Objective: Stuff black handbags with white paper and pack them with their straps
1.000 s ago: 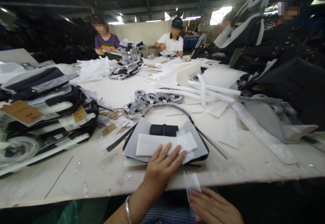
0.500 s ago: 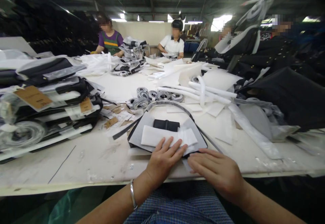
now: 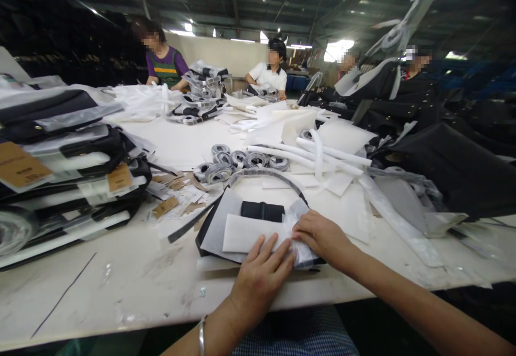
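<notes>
A black handbag (image 3: 200, 242) lies on the table before me, with its arched, wrapped handle (image 3: 268, 173) pointing away. Pale grey sheeting (image 3: 215, 227) covers its face around a black closure strap (image 3: 262, 211). Across the lower part lies a white foam strip (image 3: 242, 232). My left hand (image 3: 258, 275) rests on the strip's lower edge, fingers stretched out. At the bag's right side, my right hand (image 3: 324, 237) has its fingers pinched together on translucent wrapping (image 3: 302, 255); its fingertips partly hide the fold.
Stacked wrapped bags (image 3: 72, 168) stand on the left, with paper tags (image 3: 165, 207) beside them. Behind the handbag are coiled straps (image 3: 256, 159) and white tubes (image 3: 282, 154). Black bags (image 3: 443, 168) fill the right. Several people sit beyond the table.
My right hand has moved up from the table's front edge onto the bag's right side and closed on the wrapping. My left hand stays flat on the foam strip. The view has shifted slightly.
</notes>
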`<state>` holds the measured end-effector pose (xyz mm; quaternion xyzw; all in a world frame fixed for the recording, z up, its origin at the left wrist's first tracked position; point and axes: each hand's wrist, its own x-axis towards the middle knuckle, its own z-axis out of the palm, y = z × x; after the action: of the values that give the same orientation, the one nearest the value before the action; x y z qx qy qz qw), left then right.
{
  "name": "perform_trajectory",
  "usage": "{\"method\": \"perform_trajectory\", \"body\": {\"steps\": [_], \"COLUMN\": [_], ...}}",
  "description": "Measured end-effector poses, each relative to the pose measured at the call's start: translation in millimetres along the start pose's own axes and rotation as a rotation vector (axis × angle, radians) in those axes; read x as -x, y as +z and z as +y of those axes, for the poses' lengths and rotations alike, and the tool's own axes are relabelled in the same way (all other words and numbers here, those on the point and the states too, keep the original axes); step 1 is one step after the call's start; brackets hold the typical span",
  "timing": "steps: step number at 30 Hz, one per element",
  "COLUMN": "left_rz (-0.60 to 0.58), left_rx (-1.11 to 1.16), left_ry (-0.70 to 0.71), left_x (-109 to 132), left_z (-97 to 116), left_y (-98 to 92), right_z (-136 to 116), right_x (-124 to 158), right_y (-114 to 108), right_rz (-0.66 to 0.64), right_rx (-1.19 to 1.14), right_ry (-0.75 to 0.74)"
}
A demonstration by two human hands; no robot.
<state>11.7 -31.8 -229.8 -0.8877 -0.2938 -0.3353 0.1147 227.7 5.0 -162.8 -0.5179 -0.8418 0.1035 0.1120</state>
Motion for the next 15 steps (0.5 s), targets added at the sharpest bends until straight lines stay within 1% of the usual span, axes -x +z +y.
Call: {"method": "perform_trajectory", "body": {"steps": [3,6,9,11,15], "left_rz": [0.012,0.043,0.040,0.035,0.077], "left_rx": [0.010,0.047,0.085,0.075,0.018], "left_ry": [0.015,0.001,-0.023,-0.016,0.061], "left_x": [0.6,-1.5,-2.0,0.7,7.5], "left_z": [-1.7,-2.0,-1.5,-2.7,-11.2], "left_y": [-0.5,-1.4,1.1,6.6,22.5], "right_z": [3.9,5.5,4.4,3.1,2.6], "right_x": [-4.3,-8.0,-10.2,-11.0,-12.3], "right_y": [1.9,1.2,-0.6,-1.9,-1.0], "right_rz": [-0.071,-0.100,-0.083,-0.063,-0.013], "right_rx": [-0.101,-0.185,-0.208,-0.210,-0.220], "right_ry": [0.074,0.125,0.167,0.192,0.220]}}
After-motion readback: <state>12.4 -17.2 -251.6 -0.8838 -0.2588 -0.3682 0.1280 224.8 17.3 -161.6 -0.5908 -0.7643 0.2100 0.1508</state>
